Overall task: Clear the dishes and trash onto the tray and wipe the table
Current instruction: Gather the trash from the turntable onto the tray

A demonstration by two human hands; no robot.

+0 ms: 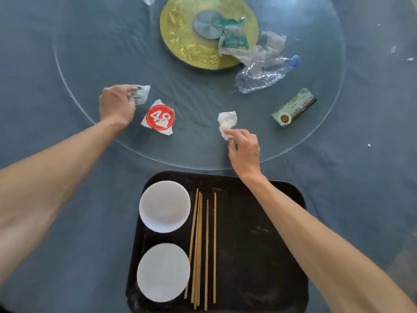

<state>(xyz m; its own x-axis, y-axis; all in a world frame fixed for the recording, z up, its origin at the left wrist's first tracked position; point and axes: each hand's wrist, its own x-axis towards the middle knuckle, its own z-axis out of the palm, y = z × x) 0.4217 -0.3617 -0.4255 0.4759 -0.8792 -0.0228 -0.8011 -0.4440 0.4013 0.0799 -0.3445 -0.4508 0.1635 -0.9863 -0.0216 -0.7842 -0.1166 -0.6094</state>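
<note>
Blue-clothed bench (67,222) with glass turntable (203,150); black tray (259,245) at near edge holds two white dishes and chopsticks (199,247) lying lengthwise, pointing away. Left hand (116,105), arm outstretched, grip curled round a clear crumpled wrapper (142,94). Right hand (244,147) pinches the white tissue wad (227,124) at its fingertips, on the glass just beyond the tray.

One view only: head cam, worn on you, wide-angle, looking fwd and steeply down, almost top-down on the bench (67,233). Close range: both your forearms enter from the bottom corners and reach up-frame. Black tray (259,245) sits bottom centre, nearest the lens; glass turntable (94,64) fills the upper half, its far rim cut by the top edge. Straight lines bow near the frame edges. No 2nd view, so no shared area.
</note>
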